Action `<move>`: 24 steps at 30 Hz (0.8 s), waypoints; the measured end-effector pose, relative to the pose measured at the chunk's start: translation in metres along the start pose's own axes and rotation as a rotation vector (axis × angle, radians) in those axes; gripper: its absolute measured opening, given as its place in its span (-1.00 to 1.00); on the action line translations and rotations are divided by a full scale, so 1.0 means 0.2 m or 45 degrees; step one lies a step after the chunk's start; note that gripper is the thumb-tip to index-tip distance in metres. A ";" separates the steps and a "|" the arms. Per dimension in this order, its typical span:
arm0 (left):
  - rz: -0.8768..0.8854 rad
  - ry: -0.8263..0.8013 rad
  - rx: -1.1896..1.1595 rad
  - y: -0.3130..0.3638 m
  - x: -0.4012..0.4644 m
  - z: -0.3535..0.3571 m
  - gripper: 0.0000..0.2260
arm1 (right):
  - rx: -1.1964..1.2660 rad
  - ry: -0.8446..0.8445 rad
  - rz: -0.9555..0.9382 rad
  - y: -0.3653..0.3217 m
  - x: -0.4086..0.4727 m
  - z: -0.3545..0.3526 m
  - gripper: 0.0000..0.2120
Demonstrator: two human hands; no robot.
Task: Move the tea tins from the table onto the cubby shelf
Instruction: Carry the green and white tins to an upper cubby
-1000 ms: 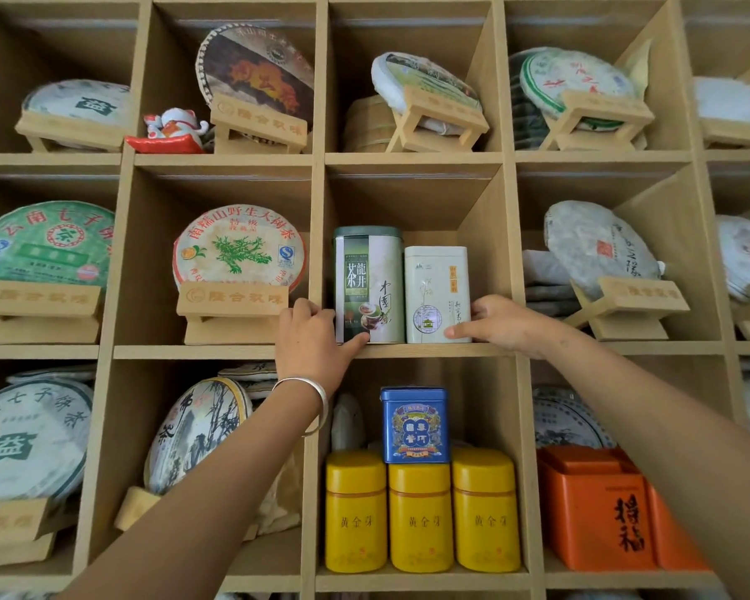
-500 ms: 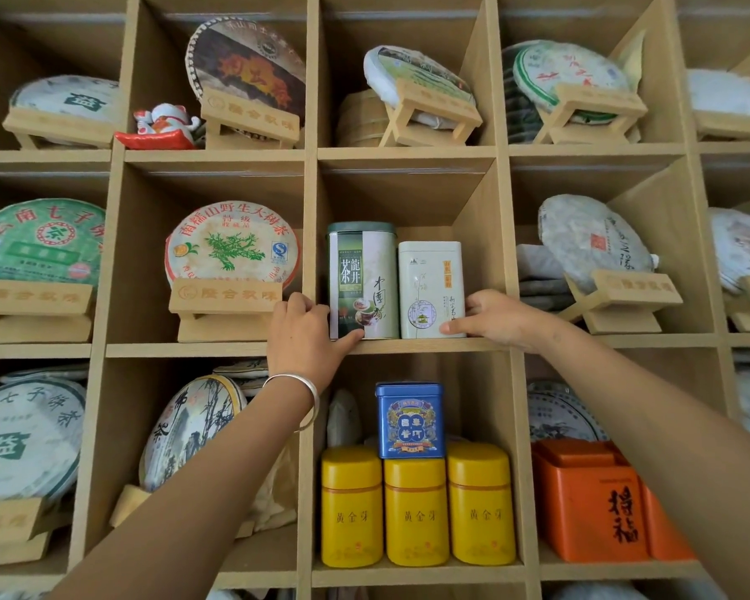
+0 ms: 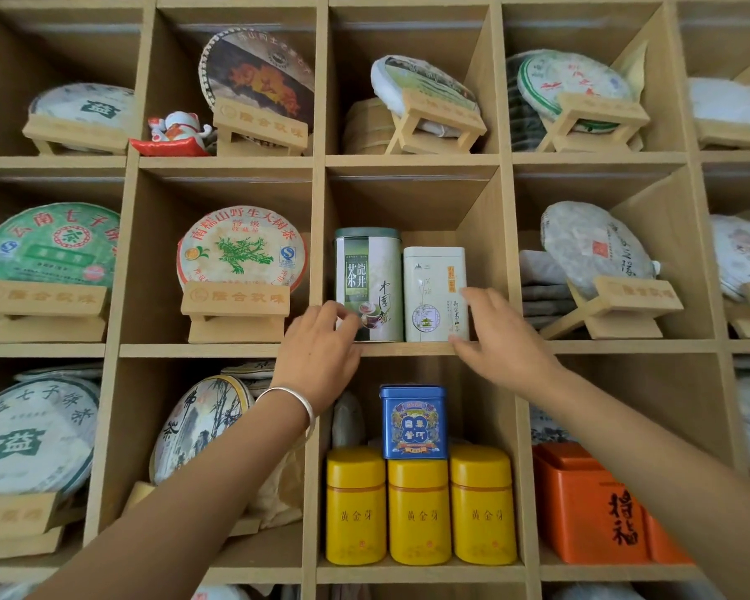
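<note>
Both hands have eased back from the tins since a second ago, the right hand point(image 3: 501, 339) lifting its fingers off the shelf edge; it now hovers with fingers spread and loosely bent before the white tea tin point(image 3: 434, 294), and whether the fingertips touch the tin's right edge cannot be told; the left hand point(image 3: 321, 344), a silver bangle point(image 3: 293, 402) on its wrist, has its fingers curled at the lower left corner of the green Longjing tea tin point(image 3: 368, 284), hiding that corner, so a grip cannot be confirmed; both tins stand upright, side by side and touching, at the front edge of the middle cubby of the cubby shelf point(image 3: 408, 349); in the cubby below, a blue tin point(image 3: 413, 422) sits on three yellow tins point(image 3: 418, 506); an orange tin point(image 3: 589, 504) fills the next cubby right; tea cakes at the frame's edges are cut off.
</note>
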State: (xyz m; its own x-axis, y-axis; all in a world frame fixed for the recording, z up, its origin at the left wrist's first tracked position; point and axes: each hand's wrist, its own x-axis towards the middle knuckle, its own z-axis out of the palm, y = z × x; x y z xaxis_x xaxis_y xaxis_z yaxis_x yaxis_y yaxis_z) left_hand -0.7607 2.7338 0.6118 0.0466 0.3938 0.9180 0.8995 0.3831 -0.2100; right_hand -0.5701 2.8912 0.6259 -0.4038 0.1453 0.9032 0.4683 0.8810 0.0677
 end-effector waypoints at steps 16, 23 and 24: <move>-0.060 -0.119 -0.021 0.04 -0.04 0.08 -0.72 | -0.296 -0.095 -0.119 -0.05 -0.09 0.09 -0.63; -0.082 -0.121 0.003 0.03 -0.02 0.08 -0.76 | -0.299 -0.105 -0.115 -0.05 -0.08 0.08 -0.68; -0.081 -0.119 0.004 0.03 -0.03 0.09 -0.76 | -0.300 -0.106 -0.117 -0.05 -0.08 0.08 -0.68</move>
State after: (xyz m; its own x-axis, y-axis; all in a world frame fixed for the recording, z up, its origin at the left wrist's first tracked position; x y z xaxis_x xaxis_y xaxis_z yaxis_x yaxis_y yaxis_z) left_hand -0.7623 2.7485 0.6000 -0.0516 0.4446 0.8942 0.8979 0.4125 -0.1533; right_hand -0.5805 2.8868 0.6042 -0.5122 0.1145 0.8512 0.5924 0.7647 0.2536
